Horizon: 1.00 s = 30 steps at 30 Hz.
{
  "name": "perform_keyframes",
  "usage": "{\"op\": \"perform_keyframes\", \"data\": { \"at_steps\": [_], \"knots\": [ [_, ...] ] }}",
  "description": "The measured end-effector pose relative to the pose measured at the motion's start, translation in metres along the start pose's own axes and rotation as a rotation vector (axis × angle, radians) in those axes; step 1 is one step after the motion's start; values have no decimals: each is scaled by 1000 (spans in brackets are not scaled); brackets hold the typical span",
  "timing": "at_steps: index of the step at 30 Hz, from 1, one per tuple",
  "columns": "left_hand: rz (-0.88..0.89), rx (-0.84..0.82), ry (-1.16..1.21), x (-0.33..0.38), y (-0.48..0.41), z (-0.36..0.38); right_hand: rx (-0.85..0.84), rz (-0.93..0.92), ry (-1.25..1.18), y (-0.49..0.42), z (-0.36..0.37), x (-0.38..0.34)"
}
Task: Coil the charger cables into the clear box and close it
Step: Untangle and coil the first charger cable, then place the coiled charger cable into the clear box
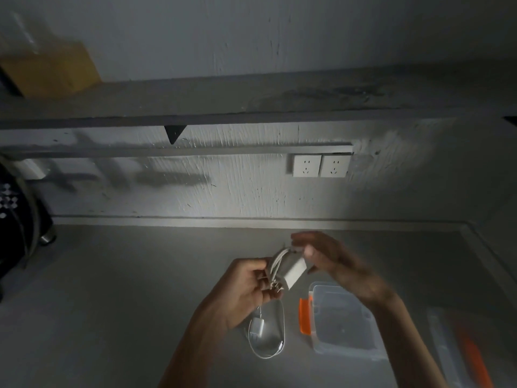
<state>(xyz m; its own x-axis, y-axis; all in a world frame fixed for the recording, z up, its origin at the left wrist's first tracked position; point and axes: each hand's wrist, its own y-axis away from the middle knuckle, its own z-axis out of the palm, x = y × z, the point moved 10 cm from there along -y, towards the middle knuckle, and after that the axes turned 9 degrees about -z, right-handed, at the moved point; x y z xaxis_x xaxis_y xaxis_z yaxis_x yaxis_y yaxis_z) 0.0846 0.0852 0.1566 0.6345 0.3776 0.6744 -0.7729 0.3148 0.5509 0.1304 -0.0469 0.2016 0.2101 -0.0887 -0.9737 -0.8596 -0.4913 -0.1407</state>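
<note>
Between both hands (246, 284), charger (292, 271) tilted upper-right.

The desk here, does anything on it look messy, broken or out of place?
Nothing looks damaged or spilled. One charger with its cable wound round it is held in both hands. A second charger lies on the desk in a loose loop, not yet packed. The clear box sits open, its lid lying to its right.

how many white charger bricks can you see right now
2. One charger brick is held up between both hands with its cable wrapped; the other lies on the table below the left hand. None visible in the clear box.
</note>
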Motion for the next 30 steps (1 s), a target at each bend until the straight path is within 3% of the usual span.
{"op": "perform_keyframes", "data": {
  "at_steps": [2,6,12,18,25,27,30],
  "knots": [
    [-70,-12,68,-9,-7,-1,-51,68,-130,15,17,16],
    [-180,31,21,-34,-26,2,262,139,-264,42,11,50],
    [-143,75,-144,-82,-57,17,572,201,-300,109,-22,99],
    [16,183,-375,-117,-91,35,654,414,-517,156,-56,163],
    [-24,415,-470,-153,-139,33,557,526,-425,161,-78,230],
    [16,474,-627,-147,-151,32,544,564,-478,149,-82,253],
    [134,751,-940,-127,-147,22,539,629,-516,134,-88,283]
  ]
}}
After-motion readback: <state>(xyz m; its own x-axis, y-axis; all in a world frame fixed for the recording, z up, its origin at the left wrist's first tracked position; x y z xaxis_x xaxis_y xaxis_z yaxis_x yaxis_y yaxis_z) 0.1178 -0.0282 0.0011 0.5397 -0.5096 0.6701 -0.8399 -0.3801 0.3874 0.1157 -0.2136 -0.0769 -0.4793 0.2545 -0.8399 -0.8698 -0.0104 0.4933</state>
